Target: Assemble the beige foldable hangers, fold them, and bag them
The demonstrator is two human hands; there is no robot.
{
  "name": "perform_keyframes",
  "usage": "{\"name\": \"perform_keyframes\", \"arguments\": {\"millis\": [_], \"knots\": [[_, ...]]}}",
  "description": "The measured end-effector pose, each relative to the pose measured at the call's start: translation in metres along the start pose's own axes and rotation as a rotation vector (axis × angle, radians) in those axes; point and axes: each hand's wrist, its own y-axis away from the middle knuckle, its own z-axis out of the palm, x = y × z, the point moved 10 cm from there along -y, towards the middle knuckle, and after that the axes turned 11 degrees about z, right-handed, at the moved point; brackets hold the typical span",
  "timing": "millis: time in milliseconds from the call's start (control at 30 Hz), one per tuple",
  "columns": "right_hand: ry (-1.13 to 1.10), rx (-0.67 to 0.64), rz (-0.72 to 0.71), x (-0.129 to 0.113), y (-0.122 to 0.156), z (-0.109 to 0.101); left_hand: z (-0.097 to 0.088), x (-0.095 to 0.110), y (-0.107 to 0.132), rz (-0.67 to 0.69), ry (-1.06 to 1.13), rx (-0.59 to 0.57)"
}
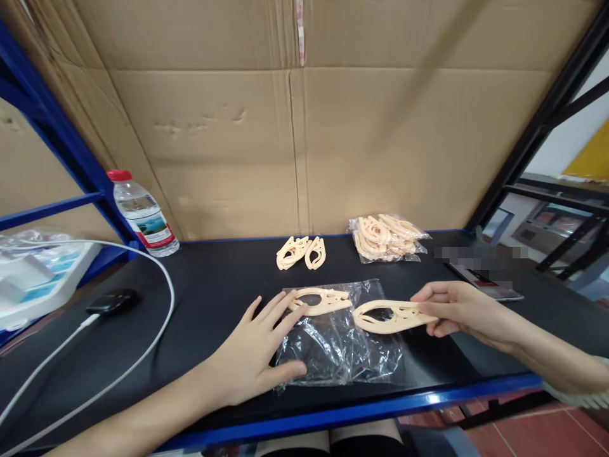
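Note:
My right hand (457, 311) pinches one end of a beige folded travel hanger (380, 327) between thumb and fingers. The other end of that hanger reaches over a clear plastic bag (328, 355) near the front of the table. A second folded hanger (323, 301) lies on the bag's upper part; whether it is inside the bag I cannot tell. My left hand (257, 349) is open and flat, its fingers spread. Its fingertips touch the left end of the second hanger and the bag's left edge.
Loose folded hangers (299, 252) lie farther back on the black table (214, 266). Beside them are hangers in clear bags (387, 238). A water bottle (145, 212) stands at the back left. A white cable (169, 298) crosses the left side. Cardboard (214, 146) walls the back.

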Motion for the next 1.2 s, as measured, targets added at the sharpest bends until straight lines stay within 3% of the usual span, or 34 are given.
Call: {"name": "perform_keyframes", "arguments": {"millis": [200,300,433,567,733,800,1000,1100,1200], "knots": [[-0.006,0.067,0.014,0.002,0.000,-0.034,0.000,-0.001,0.003,0.007,-0.017,0.020],[0.003,0.110,-0.021,-0.007,0.000,-0.037,0.003,0.000,0.002,0.011,-0.030,0.006],[-0.002,0.109,-0.088,-0.021,-0.006,-0.015,0.003,0.000,0.000,0.012,-0.040,0.023],[0.046,0.023,-0.131,-0.026,-0.008,0.009,0.001,-0.002,0.001,-0.035,-0.061,0.034],[0.071,-0.027,-0.093,-0.014,-0.005,0.008,0.002,-0.003,-0.001,-0.095,-0.035,0.023],[0.060,-0.086,-0.063,-0.010,-0.006,0.016,0.003,-0.002,-0.003,-0.100,-0.025,0.018],[-0.027,-0.273,-0.030,-0.016,-0.014,0.067,0.009,0.002,-0.007,-0.094,0.022,0.008],[-0.108,-0.420,0.013,-0.016,-0.014,0.091,0.002,-0.002,-0.003,-0.097,0.068,0.066],[-0.131,-0.481,0.052,-0.011,-0.013,0.099,-0.005,-0.006,0.002,-0.075,0.128,0.089]]}}
